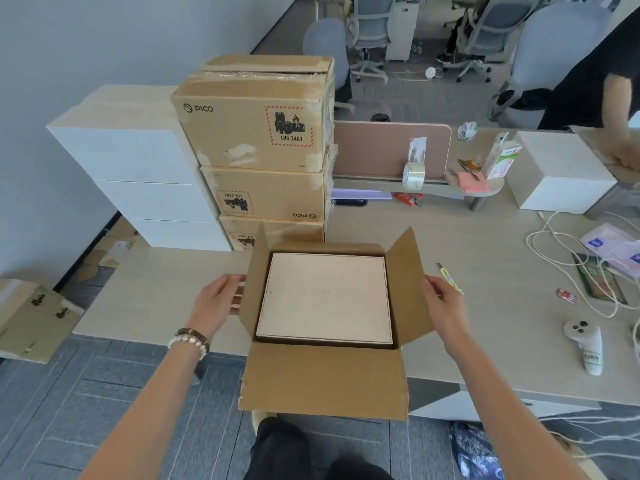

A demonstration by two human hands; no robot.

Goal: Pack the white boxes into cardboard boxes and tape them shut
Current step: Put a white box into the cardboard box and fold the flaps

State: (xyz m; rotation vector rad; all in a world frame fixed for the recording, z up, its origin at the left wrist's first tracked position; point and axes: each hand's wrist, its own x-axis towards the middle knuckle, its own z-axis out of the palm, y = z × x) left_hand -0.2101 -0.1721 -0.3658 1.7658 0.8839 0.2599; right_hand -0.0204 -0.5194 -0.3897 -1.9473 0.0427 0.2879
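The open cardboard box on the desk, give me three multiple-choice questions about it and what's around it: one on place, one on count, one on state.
1. Where is the roll of clear tape?
A. On the ledge by the pink divider
B. Inside the open box
C. On the floor

2. How many sealed cardboard boxes are stacked behind the open one?
A. One
B. Three
C. Five

3. What state is the open cardboard box in?
A. Taped shut
B. Empty
C. Flaps open, white box inside

Answers: A, the tape roll stands against the divider. B, three in the stack. C, the white box shows between the open cardboard box's flaps.
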